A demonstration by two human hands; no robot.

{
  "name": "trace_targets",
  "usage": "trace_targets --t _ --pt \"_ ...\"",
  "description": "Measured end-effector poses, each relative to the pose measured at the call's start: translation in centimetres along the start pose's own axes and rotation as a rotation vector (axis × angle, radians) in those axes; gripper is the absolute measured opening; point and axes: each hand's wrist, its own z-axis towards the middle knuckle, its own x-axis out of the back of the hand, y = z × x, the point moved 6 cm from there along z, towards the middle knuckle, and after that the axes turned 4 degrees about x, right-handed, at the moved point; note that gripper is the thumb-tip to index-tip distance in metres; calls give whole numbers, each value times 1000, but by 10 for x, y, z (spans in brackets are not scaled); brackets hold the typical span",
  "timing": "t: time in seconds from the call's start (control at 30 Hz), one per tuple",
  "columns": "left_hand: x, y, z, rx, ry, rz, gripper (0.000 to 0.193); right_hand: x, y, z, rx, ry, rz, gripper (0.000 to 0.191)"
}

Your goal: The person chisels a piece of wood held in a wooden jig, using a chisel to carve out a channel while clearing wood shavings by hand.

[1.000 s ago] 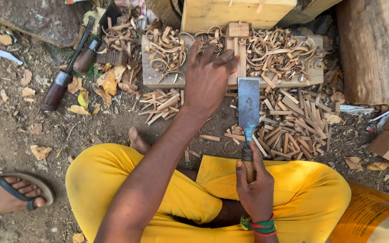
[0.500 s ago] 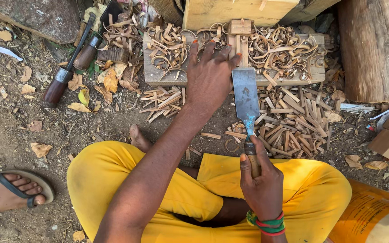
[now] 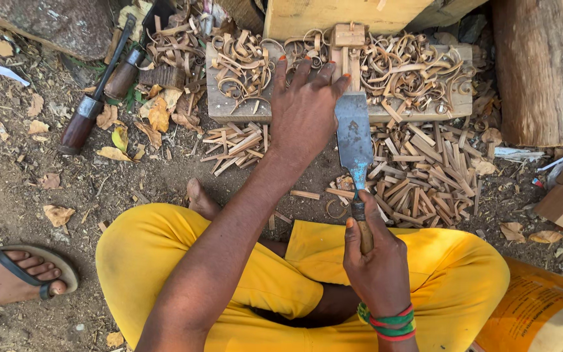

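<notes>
While the person sits cross-legged on the dirt ground in yellow trousers (image 3: 242, 274), the right hand (image 3: 378, 267) has its grip clamped round the wooden handle of a broad chisel (image 3: 354, 140). The flat steel blade points away from the body, and its cutting edge rests at the near edge of a low wooden block (image 3: 229, 107) that lies flat on the ground. On that block, near the middle of its far edge, stands a small upright wooden piece (image 3: 348, 45), just beyond the blade.

The left hand (image 3: 304, 111) lies palm down on the block, fingers spread and not closed on anything, its fingertips reaching toward the small piece and its thumb side just beside the blade.

Curled wood shavings (image 3: 412, 68) cover the block's top. Short split wood strips (image 3: 418, 169) lie heaped on the ground along the block's near edge. Two other wooden-handled tools (image 3: 96, 98) lie on the ground off the block's left end. A sandalled foot (image 3: 14, 277) of another person shows at the left.
</notes>
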Motion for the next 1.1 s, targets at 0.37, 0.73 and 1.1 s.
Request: trace_targets --t 0.37,0.73,1.1 --pt "27 61 -51 -171 -189 17 23 -2 -10 1 75 -12 33 51" --pt "4 43 -22 -173 54 -26 35 -27 -16 34 227 123 -28 48" --pt "28 40 -47 -166 -91 -146 55 -13 -16 25 125 81 -89 50"
